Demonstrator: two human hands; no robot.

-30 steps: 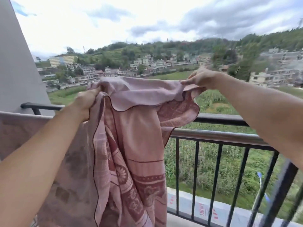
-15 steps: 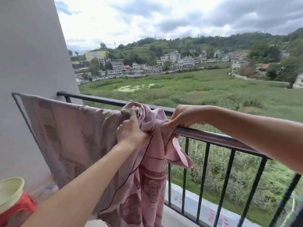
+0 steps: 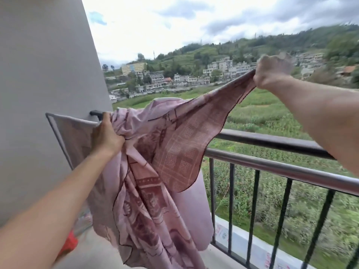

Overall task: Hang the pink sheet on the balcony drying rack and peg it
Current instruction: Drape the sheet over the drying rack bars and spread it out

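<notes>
The person is standing at the balcony edge with both arms out. The left hand (image 3: pixel 105 135) is clenching a bunched gather of the pink sheet (image 3: pixel 151 171) right beside the grey wall (image 3: pixel 44 74), at the spot where the dark outer bar (image 3: pixel 272 141) meets it. The right hand (image 3: pixel 272 71) is closing in a fist on one corner of the same sheet, holding it high above the rails and well out to the right, blurred, so the cloth is stretching in a taut diagonal between the two fists. The rest of the sheet is hanging down in heavy folds on the balcony side, its dark red pattern showing, its lower edge near the floor. Part of it is lying over a thin grey frame (image 3: pixel 58 136) by the wall. The steel railing (image 3: pixel 281 169) is running off to the right, bare of cloth there. Something red (image 3: pixel 69 243) is sitting low on the floor, mostly hidden behind the left forearm.
</notes>
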